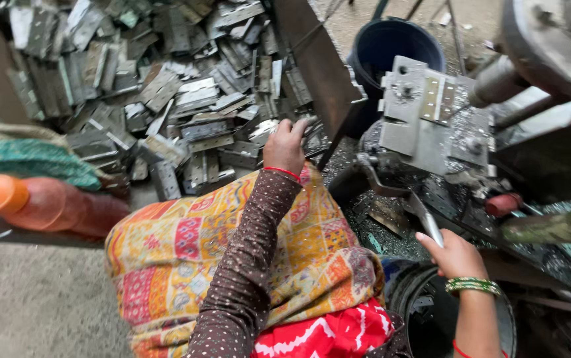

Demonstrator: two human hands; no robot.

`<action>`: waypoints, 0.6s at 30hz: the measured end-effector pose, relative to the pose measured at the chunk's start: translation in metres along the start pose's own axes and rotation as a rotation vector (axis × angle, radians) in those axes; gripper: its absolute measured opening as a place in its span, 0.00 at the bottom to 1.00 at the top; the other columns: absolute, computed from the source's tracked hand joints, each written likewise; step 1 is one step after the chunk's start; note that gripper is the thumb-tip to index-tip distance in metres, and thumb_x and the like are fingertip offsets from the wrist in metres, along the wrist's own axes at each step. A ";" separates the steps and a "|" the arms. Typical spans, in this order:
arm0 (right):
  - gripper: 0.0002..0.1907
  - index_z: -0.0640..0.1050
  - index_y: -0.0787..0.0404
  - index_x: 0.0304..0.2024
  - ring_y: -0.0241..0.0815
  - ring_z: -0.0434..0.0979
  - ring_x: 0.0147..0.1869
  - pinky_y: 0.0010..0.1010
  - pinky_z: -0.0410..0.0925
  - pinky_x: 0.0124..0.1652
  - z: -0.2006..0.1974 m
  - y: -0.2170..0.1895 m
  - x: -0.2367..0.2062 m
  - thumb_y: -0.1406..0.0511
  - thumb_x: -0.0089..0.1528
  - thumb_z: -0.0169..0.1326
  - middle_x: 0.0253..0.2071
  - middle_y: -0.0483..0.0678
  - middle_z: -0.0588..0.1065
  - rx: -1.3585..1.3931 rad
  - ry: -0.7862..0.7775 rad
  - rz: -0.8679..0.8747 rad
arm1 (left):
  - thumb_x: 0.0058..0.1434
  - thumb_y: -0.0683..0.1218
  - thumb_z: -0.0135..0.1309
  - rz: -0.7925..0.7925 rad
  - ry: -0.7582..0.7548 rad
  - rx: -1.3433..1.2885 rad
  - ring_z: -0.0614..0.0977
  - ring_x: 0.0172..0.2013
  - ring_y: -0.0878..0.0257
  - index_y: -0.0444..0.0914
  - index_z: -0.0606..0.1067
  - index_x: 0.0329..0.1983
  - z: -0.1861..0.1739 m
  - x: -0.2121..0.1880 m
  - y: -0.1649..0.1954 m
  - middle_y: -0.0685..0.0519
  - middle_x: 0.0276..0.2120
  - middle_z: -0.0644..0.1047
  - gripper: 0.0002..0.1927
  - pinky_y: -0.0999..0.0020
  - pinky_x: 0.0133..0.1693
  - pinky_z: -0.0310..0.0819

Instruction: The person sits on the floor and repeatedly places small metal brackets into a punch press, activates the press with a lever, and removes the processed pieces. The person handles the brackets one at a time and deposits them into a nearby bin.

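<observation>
Reaching to ten o'clock, the left hand [285, 146] closes on a hinge [259, 132] atop the heap [166, 86]; the right hand [454, 255] grips the press lever [424, 222]. Most hinges look unprocessed.

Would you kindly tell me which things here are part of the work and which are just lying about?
In use: hinge pile, left hand, right hand, lever, hinge on the machine.
Lying about: orange bottle, blue bucket, green cloth.
</observation>
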State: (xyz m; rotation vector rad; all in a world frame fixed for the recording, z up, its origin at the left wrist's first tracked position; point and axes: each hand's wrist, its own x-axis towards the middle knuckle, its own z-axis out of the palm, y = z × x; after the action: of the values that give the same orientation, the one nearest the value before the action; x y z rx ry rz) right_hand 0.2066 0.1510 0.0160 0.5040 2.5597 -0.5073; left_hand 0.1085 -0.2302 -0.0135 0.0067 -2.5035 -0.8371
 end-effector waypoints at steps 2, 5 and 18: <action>0.29 0.78 0.62 0.36 0.45 0.78 0.21 0.37 0.72 0.28 0.000 -0.004 -0.003 0.42 0.60 0.53 0.23 0.52 0.78 0.024 -0.003 0.000 | 0.55 0.36 0.57 0.074 0.058 -0.172 0.79 0.41 0.49 0.51 0.75 0.58 -0.004 0.016 0.043 0.50 0.38 0.75 0.27 0.54 0.42 0.76; 0.30 0.78 0.63 0.38 0.47 0.79 0.21 0.39 0.72 0.29 0.001 -0.004 -0.006 0.42 0.60 0.53 0.23 0.52 0.78 0.014 0.030 -0.033 | 0.57 0.39 0.60 0.097 0.062 -0.355 0.81 0.43 0.49 0.52 0.74 0.59 0.018 0.038 0.101 0.51 0.42 0.76 0.27 0.57 0.45 0.77; 0.29 0.78 0.60 0.41 0.50 0.81 0.21 0.42 0.74 0.31 -0.001 -0.013 -0.010 0.42 0.59 0.52 0.23 0.56 0.80 0.009 0.017 -0.026 | 0.68 0.57 0.41 0.446 -0.200 0.246 0.65 0.71 0.51 0.37 0.79 0.53 0.114 -0.031 0.177 0.46 0.68 0.69 0.26 0.41 0.73 0.45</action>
State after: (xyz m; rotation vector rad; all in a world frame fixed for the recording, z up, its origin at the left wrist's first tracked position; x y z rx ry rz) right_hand 0.2088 0.1380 0.0258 0.4804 2.5840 -0.5263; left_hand 0.1102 -0.0179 -0.0059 -0.5547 -2.6248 -0.3599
